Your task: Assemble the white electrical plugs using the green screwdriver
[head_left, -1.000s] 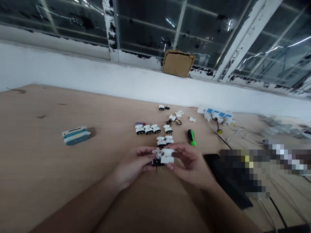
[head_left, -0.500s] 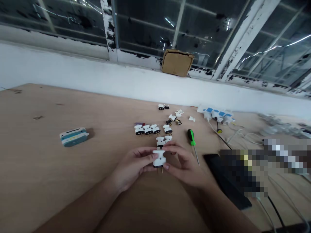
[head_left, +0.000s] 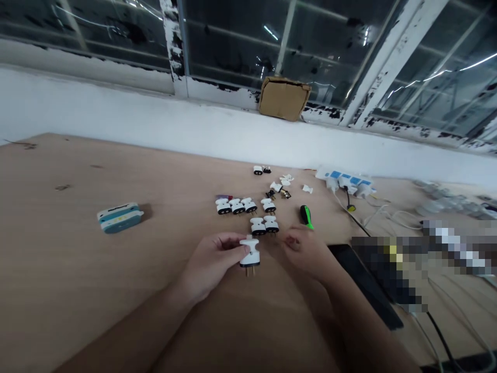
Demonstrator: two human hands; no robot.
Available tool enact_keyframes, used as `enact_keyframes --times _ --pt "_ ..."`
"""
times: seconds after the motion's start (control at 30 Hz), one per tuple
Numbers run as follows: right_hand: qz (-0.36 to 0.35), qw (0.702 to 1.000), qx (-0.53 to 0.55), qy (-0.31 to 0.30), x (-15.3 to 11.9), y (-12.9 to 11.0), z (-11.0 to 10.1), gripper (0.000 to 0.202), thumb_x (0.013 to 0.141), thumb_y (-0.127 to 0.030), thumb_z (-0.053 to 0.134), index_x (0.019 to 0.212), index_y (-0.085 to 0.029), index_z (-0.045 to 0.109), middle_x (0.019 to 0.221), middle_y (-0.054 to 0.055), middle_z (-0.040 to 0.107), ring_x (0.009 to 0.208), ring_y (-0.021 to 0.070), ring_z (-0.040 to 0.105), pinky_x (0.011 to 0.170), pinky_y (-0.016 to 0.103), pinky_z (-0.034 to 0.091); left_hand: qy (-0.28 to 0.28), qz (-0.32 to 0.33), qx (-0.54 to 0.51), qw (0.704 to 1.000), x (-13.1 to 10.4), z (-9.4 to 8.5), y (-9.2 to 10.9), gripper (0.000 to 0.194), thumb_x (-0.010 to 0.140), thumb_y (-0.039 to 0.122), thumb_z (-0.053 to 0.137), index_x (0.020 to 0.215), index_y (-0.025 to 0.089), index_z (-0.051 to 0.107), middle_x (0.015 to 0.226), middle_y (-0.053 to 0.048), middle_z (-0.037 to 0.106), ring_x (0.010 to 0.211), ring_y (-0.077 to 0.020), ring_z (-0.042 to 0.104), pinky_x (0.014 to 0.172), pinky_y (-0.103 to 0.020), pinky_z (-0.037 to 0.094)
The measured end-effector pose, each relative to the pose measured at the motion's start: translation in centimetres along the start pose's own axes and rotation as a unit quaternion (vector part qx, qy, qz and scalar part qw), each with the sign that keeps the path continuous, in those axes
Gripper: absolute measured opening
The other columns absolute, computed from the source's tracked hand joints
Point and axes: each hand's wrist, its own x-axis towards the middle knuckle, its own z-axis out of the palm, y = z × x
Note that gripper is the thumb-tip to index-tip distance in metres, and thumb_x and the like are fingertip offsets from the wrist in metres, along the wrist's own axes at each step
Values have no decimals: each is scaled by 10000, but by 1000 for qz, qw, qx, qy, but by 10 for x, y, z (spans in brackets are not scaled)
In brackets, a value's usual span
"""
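Note:
My left hand (head_left: 219, 261) is closed on a white electrical plug (head_left: 250, 253) with a black base, its metal prongs pointing down toward me. A small screw hole shows in the plug's face. To the right, my right hand (head_left: 303, 251) is off the plug with its fingers curled together; whatever they may hold is hidden. Just beyond it lies a screwdriver (head_left: 306, 216) with a green and black handle, its shaft covered by the hand. Two similar plugs (head_left: 258, 226) stand on the table past my left fingertips.
More white plugs (head_left: 237, 206) form a row farther back. Loose covers (head_left: 286, 178) and black inner parts (head_left: 271, 195) lie behind them. A power strip (head_left: 349, 181) with cords is at back right, a dark flat object (head_left: 365, 285) at right, a teal and white block (head_left: 120, 217) at left.
My right hand has let go of the plug and moved right, toward the screwdriver, fingers curling in. My left hand keeps the plug, which has shifted slightly left.

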Motion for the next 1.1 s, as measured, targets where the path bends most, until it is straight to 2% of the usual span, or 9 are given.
enact_keyframes --times 0.13,0.2,0.37,0.6,0.73,0.87,1.1 --pt "32 996 -34 -76 1 3 3 147 881 -159 633 797 -212 742 864 50 719 808 212 640 743 322 449 3 11 13 1000 -1 -1 1 409 647 421 946 970 192 845 980 -88 831 895 -266 764 751 -323 601" --pt "34 994 -41 -90 1 0 5 152 894 -151 623 839 -210 752 927 58 746 859 217 657 790 328 459 -1 8 6 1000 0 -2 1 428 633 426 957 975 195 846 990 -88 832 908 -269 766 754 -323 605" --pt "16 995 -55 -85 0 -3 7 162 899 -122 586 823 -196 709 918 73 725 889 228 643 814 335 449 1 -22 -15 1000 2 -2 -1 485 604 445 980 1007 209 847 1069 -85 827 959 -277 763 717 -309 616" --pt "33 995 -49 -82 0 0 9 114 924 -181 603 899 -203 712 878 51 714 810 209 621 747 318 426 36 -18 -8 999 4 -1 -3 445 624 428 961 993 207 848 1016 -76 831 966 -264 762 742 -290 609" --pt "27 995 -53 -79 0 -1 9 178 921 -112 547 877 -200 695 943 62 705 869 211 620 771 319 431 43 -16 -6 999 4 -2 -5 434 643 414 957 1009 208 848 1040 -78 831 990 -265 761 762 -289 605" --pt "4 995 -49 -90 0 -4 5 177 934 -108 535 865 -199 670 964 75 699 921 234 616 828 356 440 55 -34 -42 997 4 -2 -2 427 642 412 969 993 206 843 1056 -81 827 1020 -268 756 775 -294 615" --pt "5 996 -17 -89 1 4 3 215 834 -21 535 863 -202 648 950 75 685 917 242 620 808 355 458 35 -8 -35 999 4 -3 1 394 676 443 949 946 185 824 996 -94 824 921 -259 766 715 -302 620"
